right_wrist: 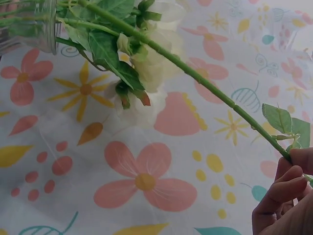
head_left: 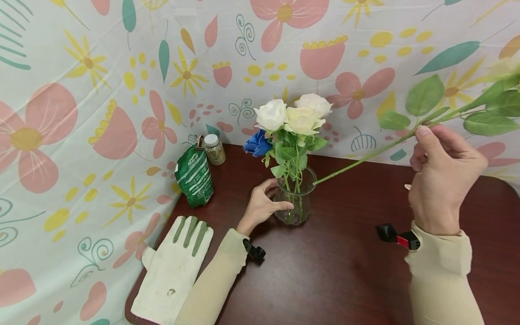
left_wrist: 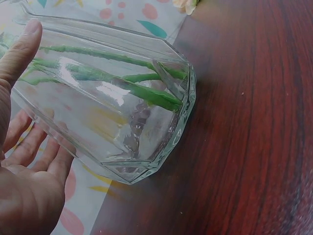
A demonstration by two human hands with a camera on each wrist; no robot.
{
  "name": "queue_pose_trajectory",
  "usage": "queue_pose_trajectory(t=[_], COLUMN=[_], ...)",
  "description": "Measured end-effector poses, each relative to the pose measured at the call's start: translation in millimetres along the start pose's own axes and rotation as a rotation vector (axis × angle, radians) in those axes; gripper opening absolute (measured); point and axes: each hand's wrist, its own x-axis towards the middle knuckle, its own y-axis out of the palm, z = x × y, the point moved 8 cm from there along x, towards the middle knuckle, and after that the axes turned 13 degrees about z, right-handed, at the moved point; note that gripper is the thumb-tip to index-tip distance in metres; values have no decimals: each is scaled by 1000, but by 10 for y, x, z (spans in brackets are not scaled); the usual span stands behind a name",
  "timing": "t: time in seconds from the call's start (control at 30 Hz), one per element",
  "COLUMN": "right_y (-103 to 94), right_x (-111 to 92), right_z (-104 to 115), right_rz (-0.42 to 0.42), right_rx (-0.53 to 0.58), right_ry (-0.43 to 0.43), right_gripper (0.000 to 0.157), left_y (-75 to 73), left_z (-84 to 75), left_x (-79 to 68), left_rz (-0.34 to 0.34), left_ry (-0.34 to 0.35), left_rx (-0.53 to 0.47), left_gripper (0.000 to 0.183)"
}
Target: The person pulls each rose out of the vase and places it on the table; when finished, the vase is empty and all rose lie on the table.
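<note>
A clear glass vase [head_left: 298, 210] stands on the dark table holding several artificial roses: white [head_left: 271, 115], pale yellow [head_left: 304, 121] and blue [head_left: 257, 143]. My left hand [head_left: 264, 203] grips the vase's left side, thumb across the front; the left wrist view shows green stems [left_wrist: 146, 93] inside the faceted glass [left_wrist: 178, 122]. My right hand [head_left: 443, 176] pinches the long green stem of another artificial rose [head_left: 365, 159] between thumb and fingers. That stem slants down to the left, its cut end at the vase's rim, and its pale bloom [head_left: 505, 67] lies at the right edge of view.
A white work glove [head_left: 168, 271] with grey-green finger stripes lies at the left front. Behind it stand a green packet [head_left: 194, 176] with a clip and a small white-lidded jar [head_left: 214, 150]. Flower-printed cloth [head_left: 243, 54] hangs behind and left of the table [head_left: 325, 271].
</note>
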Motion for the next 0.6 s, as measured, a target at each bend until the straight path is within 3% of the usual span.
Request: queue_pose_trajectory(t=[0.33,0.6], right_y=[-188,-498], right_x=[31,66], right_z=[174,163], right_rz=[-15,-45], right_rx=[-45,-123], right_ry=[-45,14], right_gripper=[26,28], left_y=[-14,-4], left_z=[-10,-5], left_x=[22,18], left_rz=[3,-1], left_ry=[15,8], left_rx=[9,3], left_gripper=[73,72])
